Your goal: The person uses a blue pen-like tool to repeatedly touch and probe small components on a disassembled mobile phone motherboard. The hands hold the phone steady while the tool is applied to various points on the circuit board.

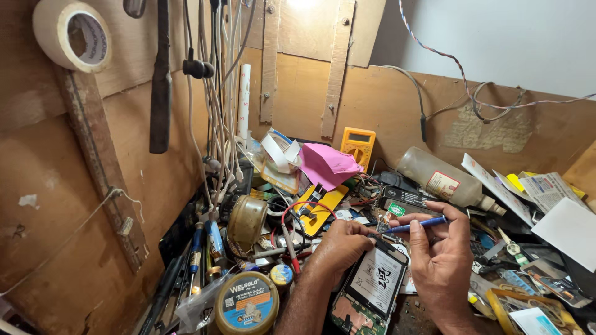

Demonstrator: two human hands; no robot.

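Note:
An opened phone point(370, 286) lies back-up near the bench's front edge, showing its white-labelled battery and a green circuit board at the bottom. My left hand point(340, 243) rests on the phone's upper left corner, fingers pinched at its top edge. My right hand point(442, 255) hovers just right of the phone and grips a slim blue-handled tool point(417, 224), held nearly level with its tip pointing left toward the phone's top. Whether the tip touches the phone is unclear.
Clutter crowds the bench: a round flux tin point(246, 303), a brass-coloured can point(245, 221), screwdrivers point(197, 248), a yellow multimeter point(358, 146), pink cloth point(326, 164), a lying plastic bottle point(437, 178), papers point(546, 192). Cables point(217, 93) and a tape roll point(73, 34) hang on the wooden wall.

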